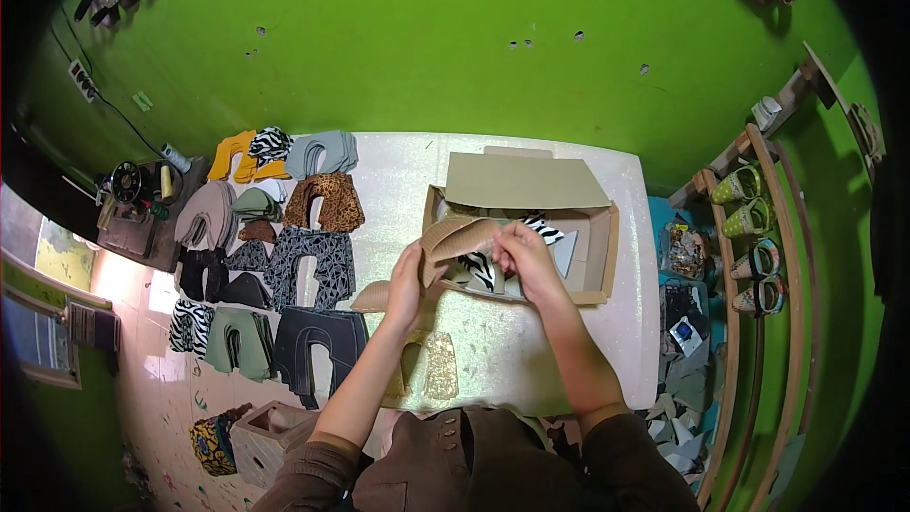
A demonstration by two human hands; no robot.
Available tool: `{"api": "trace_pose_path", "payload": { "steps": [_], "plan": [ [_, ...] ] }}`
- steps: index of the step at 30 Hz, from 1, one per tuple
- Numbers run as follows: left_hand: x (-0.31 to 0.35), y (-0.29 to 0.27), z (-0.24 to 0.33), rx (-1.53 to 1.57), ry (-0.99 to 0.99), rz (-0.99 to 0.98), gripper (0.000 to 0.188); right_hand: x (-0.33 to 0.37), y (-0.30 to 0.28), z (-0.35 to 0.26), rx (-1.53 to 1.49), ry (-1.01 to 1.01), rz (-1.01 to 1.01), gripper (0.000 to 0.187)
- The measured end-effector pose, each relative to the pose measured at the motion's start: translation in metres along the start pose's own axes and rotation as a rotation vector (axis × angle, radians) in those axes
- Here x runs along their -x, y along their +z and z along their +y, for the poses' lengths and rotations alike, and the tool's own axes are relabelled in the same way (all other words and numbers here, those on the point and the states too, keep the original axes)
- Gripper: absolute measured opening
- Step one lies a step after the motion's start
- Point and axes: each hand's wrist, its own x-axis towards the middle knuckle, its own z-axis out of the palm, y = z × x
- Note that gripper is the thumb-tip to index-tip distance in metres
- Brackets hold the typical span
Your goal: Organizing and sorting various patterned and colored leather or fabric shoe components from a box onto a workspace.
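A curved tan cutout, its surface finely ribbed, is bent into an arch above the near-left part of an open cardboard box, which sits toward two o'clock on the pale, speckled counter. The left hand is raised with fingers pointing toward twelve, gripping the cutout's left end; the right hand reaches in toward eleven, thumb and fingertips pinching its right end. Both forearms rise from six o'clock, elbows apart. Inside the box lie zebra-striped pieces and a smooth pale-grey piece. Toward nine, arch-shaped stacks include a leopard-print stack and, nearer eight, a dark stack with a stitched-looking line. A glittery gold piece lies toward six, beside the left forearm.
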Motion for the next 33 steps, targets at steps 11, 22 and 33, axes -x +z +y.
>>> {"api": "trace_pose_path", "payload": {
  "steps": [11,22,33],
  "plan": [
    [0.035,-0.026,-0.004,-0.207,0.020,-0.230,0.031,0.022,0.027,0.039,0.626,-0.219,0.093,0.015],
    [0.056,-0.121,0.018,-0.412,-0.129,-0.227,0.031,0.064,0.098,0.089,0.989,-0.527,-0.075,0.031],
    [0.021,-0.160,0.022,-1.301,0.405,-0.110,0.025,0.013,0.127,0.170,0.848,-0.379,0.274,0.025]
  ]
}}
